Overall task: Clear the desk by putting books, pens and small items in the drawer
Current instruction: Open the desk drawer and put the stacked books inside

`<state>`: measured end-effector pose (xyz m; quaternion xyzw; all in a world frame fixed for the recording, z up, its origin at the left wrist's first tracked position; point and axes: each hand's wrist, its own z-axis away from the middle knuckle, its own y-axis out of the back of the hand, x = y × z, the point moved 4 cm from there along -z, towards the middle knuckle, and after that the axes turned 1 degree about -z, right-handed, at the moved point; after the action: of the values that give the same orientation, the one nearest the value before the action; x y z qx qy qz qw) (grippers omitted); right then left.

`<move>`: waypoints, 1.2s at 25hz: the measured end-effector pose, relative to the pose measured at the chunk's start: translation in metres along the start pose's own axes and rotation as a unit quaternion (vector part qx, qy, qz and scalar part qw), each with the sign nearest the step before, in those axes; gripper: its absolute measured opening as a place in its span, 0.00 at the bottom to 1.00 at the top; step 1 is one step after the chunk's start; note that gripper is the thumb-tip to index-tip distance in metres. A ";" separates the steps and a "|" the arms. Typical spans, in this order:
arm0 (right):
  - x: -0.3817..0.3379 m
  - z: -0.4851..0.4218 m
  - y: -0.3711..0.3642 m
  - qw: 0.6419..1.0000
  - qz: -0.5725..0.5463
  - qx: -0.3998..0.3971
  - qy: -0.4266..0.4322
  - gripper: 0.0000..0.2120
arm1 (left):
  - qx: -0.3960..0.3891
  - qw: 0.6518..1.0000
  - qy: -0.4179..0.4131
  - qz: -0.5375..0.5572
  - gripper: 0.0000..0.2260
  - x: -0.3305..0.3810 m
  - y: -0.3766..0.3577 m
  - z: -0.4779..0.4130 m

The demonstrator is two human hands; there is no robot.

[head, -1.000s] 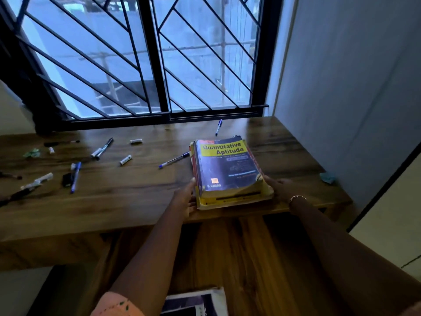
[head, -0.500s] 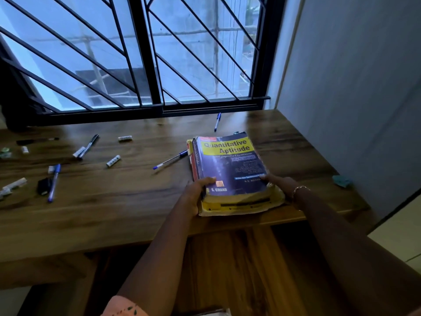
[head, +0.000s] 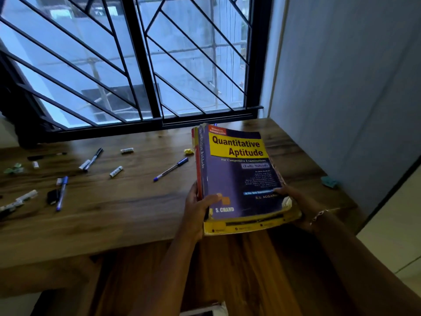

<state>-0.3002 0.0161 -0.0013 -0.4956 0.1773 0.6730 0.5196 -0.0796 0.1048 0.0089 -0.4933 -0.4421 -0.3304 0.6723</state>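
A stack of books (head: 237, 179) with a purple and yellow "Quantitative Aptitude" cover on top and a yellow book beneath is lifted and tilted above the wooden desk (head: 127, 210). My left hand (head: 197, 207) grips its left edge, thumb on the cover. Gripping the right edge is my right hand (head: 296, 202), which wears a bracelet. A blue pen (head: 170, 169) lies on the desk just left of the stack. Under the desk's front edge the open drawer (head: 239, 270) shows its wooden bottom.
Several pens, markers and small items lie scattered on the desk's left half, among them a black pen (head: 92, 159) and a blue pen (head: 62, 193). A yellow crumpled scrap (head: 188, 151) sits near the stack. A teal item (head: 329, 181) lies by the right wall. A barred window stands behind.
Both hands closed on the stack's sides and lifted it off the desk, its near end tilting up toward me. A yellow scrap near the stack now shows.
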 end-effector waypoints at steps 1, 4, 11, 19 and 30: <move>-0.003 0.014 0.004 1.000 -0.006 -0.013 0.007 0.27 | -0.004 1.000 -0.007 -0.005 0.22 0.003 -0.007 0.013; -0.012 0.050 0.014 0.998 0.040 -0.057 0.010 0.43 | 0.003 1.000 -0.022 -0.019 0.26 0.006 -0.030 0.058; 0.057 0.134 0.065 0.986 0.121 -0.114 -0.010 0.47 | -0.006 0.997 0.070 -0.036 0.32 -0.062 -0.054 0.166; 0.119 0.156 0.096 0.980 0.171 -0.087 -0.052 0.47 | 0.030 0.972 0.203 -0.117 0.28 -0.148 -0.055 0.205; 0.149 0.143 0.101 0.935 0.320 0.101 -0.117 0.19 | 0.076 0.947 0.284 -0.131 0.19 -0.186 -0.059 0.204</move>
<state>-0.4533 0.1620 -0.0921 -0.2757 0.3311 0.8354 0.3413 -0.2592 0.2842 -0.1154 -0.2640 -0.3169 -0.5071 0.7568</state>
